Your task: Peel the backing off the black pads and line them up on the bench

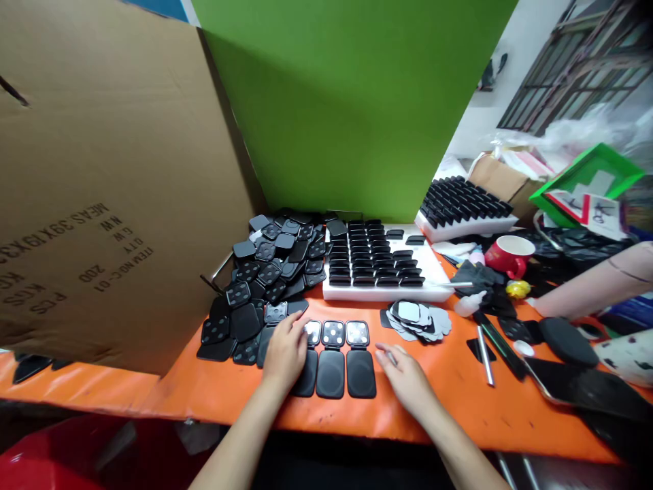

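Three black hinged folding panels lie unfolded in a row in front of me, with the middle folding panel point(330, 374) and right folding panel point(361, 374) fully visible. Their small upper squares show pale round spots. My left hand point(286, 352) rests at the left folding panel point(306, 376) and partly covers it; its fingers are apart. Just right of the row, my right hand point(405, 378) is closed with a small grey metal-looking piece point(392, 357) between thumb and fingers. A stack of grey-white cut sheets point(418, 320) lies beyond that hand.
Loose black panels point(265, 265) are heaped at the left beside a tall cardboard box point(117, 170). A white foam tray point(377, 292) holds upright black pieces; a second filled tray point(469, 224) stands behind. A red mug point(510, 255), silver rod point(486, 355) and phone-like black slab point(581, 388) are right.
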A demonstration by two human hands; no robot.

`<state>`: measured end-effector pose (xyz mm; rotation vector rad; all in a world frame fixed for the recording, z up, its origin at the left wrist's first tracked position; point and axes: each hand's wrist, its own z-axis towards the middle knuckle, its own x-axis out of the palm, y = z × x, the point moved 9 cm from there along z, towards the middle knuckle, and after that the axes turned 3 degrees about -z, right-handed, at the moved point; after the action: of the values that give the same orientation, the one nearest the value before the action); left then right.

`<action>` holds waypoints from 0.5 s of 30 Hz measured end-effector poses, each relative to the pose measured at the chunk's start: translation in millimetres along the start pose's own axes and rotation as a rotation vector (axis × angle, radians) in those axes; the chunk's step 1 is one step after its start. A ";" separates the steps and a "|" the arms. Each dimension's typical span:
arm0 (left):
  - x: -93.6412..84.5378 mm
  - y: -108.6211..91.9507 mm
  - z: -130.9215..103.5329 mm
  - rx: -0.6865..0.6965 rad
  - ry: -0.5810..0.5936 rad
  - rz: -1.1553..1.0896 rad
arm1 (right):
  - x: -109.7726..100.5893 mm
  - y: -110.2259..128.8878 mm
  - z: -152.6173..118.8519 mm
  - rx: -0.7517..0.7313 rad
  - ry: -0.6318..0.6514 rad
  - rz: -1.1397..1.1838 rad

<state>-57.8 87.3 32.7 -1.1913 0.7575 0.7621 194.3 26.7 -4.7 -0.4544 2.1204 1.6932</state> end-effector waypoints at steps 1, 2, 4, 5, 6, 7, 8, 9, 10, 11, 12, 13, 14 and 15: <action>-9.5 7.5 -2.6 -0.045 -0.023 0.038 | -8.4 -4.7 -2.3 0.021 -0.058 0.101; -18.5 16.2 -5.0 -0.098 -0.044 0.079 | -16.2 -10.0 -5.4 0.038 -0.114 0.207; -31.4 33.3 -8.1 -0.201 -0.065 0.153 | -28.7 -19.9 -12.8 0.040 -0.207 0.386; -34.0 39.9 -8.2 -0.238 -0.058 0.183 | -32.6 -23.8 -16.3 0.025 -0.237 0.443; -34.4 44.9 -7.3 -0.264 -0.042 0.205 | -35.0 -27.0 -19.5 0.004 -0.257 0.472; -33.0 48.3 -5.6 -0.280 -0.020 0.220 | -35.7 -29.7 -22.0 -0.015 -0.264 0.476; -30.8 50.7 -3.4 -0.292 0.003 0.230 | -34.8 -32.7 -24.0 -0.027 -0.264 0.458; -28.5 52.4 -1.0 -0.302 0.025 0.237 | -32.9 -35.6 -25.3 -0.033 -0.258 0.428; -26.7 53.9 1.3 -0.312 0.044 0.241 | -30.6 -38.2 -26.1 -0.039 -0.251 0.394; -25.7 55.2 3.3 -0.321 0.058 0.243 | -28.4 -40.4 -26.7 -0.045 -0.249 0.359; -25.5 56.4 5.0 -0.327 0.067 0.244 | -26.6 -42.1 -26.9 -0.054 -0.249 0.329; -26.2 57.8 6.2 -0.333 0.072 0.244 | -24.9 -43.3 -26.9 -0.062 -0.251 0.305; -27.6 59.4 6.8 -0.337 0.070 0.242 | -23.5 -44.3 -26.7 -0.068 -0.252 0.289; -29.5 61.2 7.0 -0.343 0.064 0.239 | -22.2 -45.0 -26.4 -0.072 -0.253 0.279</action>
<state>-124.1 102.8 27.5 -1.4532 0.8550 1.0876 232.6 -8.6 -26.9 0.0409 2.0138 1.8682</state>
